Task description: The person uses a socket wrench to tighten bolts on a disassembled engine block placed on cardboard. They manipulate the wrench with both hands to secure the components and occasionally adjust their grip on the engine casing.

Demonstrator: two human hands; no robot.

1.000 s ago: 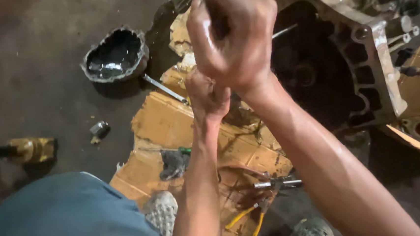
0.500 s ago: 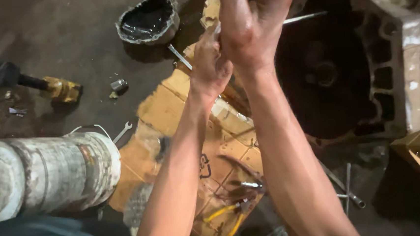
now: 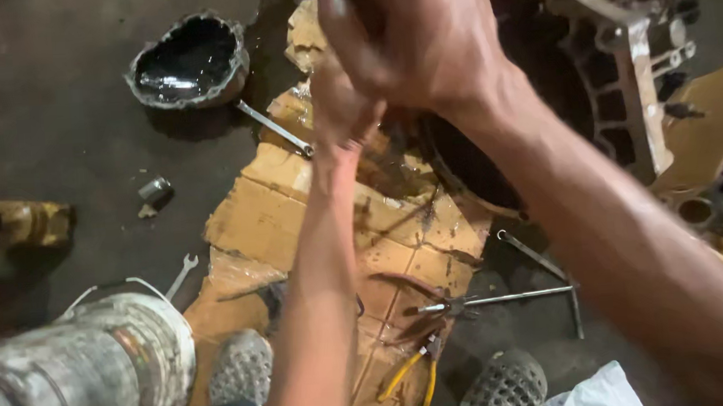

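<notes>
Both hands, right hand (image 3: 418,38) over left hand (image 3: 342,103), are clenching closed around something hidden above the metal housing (image 3: 623,66); oily fingers risk slipping.

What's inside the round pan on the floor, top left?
The round pan holds a glossy black liquid, likely old oil, nearly up to its dented rim. The liquid hides the pan's bottom, so anything sunk in it cannot be seen.

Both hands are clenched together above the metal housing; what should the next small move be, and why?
Probably ease both hands down toward the housing. The right hand and left hand are fisted close together right above its dark opening; what they grip is hidden.
</notes>
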